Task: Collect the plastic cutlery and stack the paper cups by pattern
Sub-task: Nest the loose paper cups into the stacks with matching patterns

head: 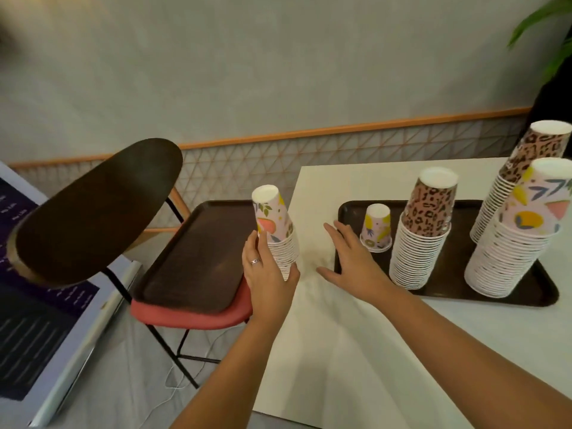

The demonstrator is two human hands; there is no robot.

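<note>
My left hand point(265, 274) grips a stack of upside-down paper cups point(275, 230) with a fruit-pattern cup on top, held at the table's left edge. My right hand point(349, 258) hovers open over the white table point(356, 335), its fingers at the left rim of a dark tray point(538, 292). On that tray stand a single fruit-pattern cup point(376, 227), a leopard-topped stack point(424, 230), a tall leopard stack point(523, 168) at the back right, and a fruit-topped stack point(520, 236) at the front right. No cutlery is visible.
A second dark tray point(192, 261) lies on the red seat of a chair point(93, 205) left of the table. A framed board point(46, 329) leans at the far left. A thin white cable runs on the floor. A plant point(551, 35) stands at the far right.
</note>
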